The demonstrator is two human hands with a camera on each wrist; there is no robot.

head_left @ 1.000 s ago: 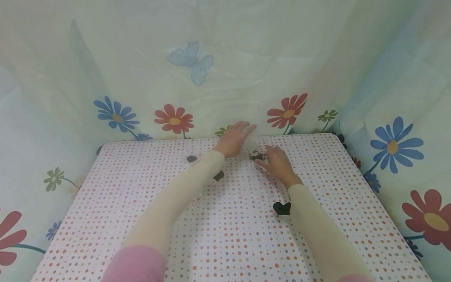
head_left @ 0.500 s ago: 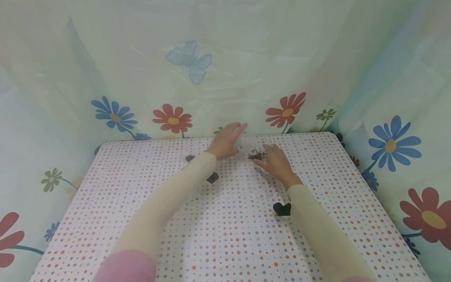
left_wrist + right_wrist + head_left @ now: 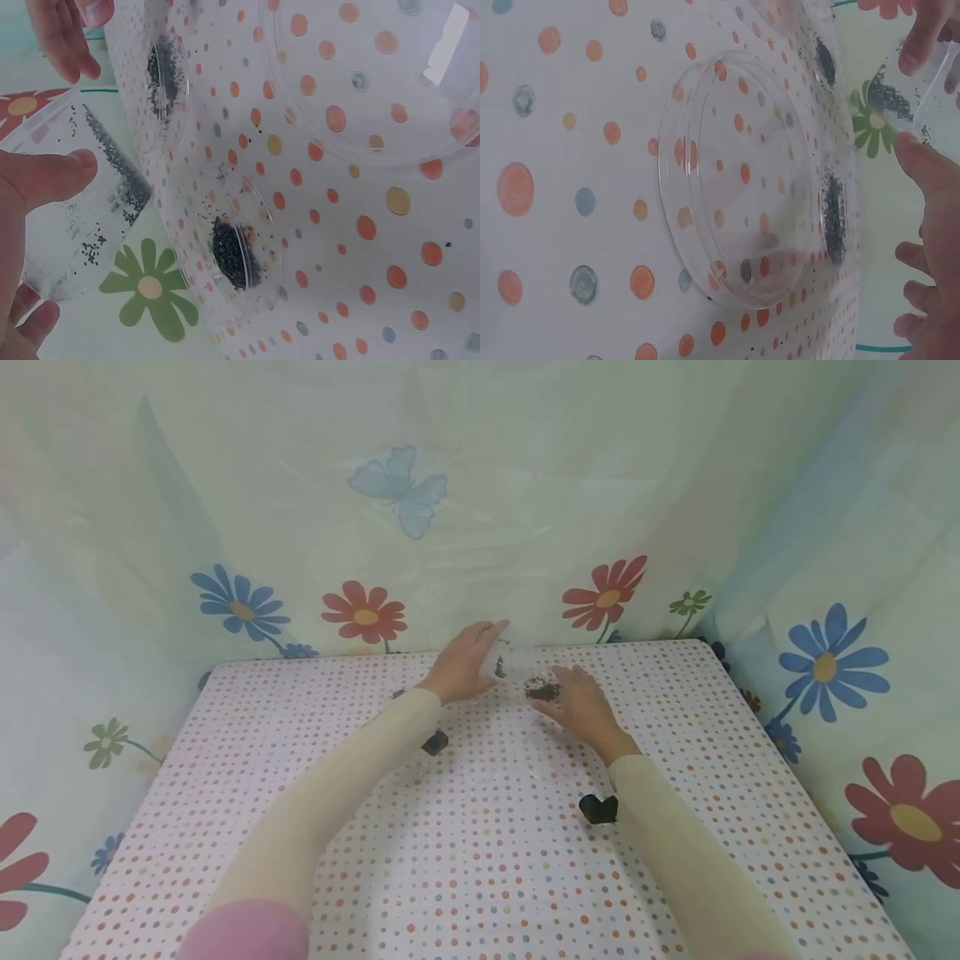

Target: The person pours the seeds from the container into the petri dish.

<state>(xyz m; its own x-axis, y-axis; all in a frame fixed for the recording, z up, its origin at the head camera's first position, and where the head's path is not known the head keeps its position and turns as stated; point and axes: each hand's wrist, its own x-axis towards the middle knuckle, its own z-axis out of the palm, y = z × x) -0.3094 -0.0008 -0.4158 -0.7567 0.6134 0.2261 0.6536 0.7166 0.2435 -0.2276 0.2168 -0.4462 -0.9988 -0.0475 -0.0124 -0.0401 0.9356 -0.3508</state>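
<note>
My left hand (image 3: 459, 665) pinches a clear plastic bag (image 3: 90, 217) between thumb and fingers. Small dark seeds cling inside the bag, thickest along one edge. At the far side of the table, my right hand (image 3: 585, 706) has its fingers spread beside a clear round dish (image 3: 542, 677). A pile of dark seeds (image 3: 834, 221) lies in that dish; I see nothing in this hand's grasp. Another pile of dark seeds (image 3: 234, 251) sits in a second clear dish, mostly hidden by the left forearm in the head view.
In the right wrist view, a clear round dish or lid (image 3: 739, 180) without seeds lies nearer to me; a similar one (image 3: 375, 150) shows in the left wrist view. The dotted table (image 3: 480, 877) ends at a flowered cloth backdrop (image 3: 480, 527). Few seeds are scattered on the table.
My left hand has moved left with the bag, away from above the right-hand dish; its forearm now covers more of the left dish. The right hand stays nearly still.
</note>
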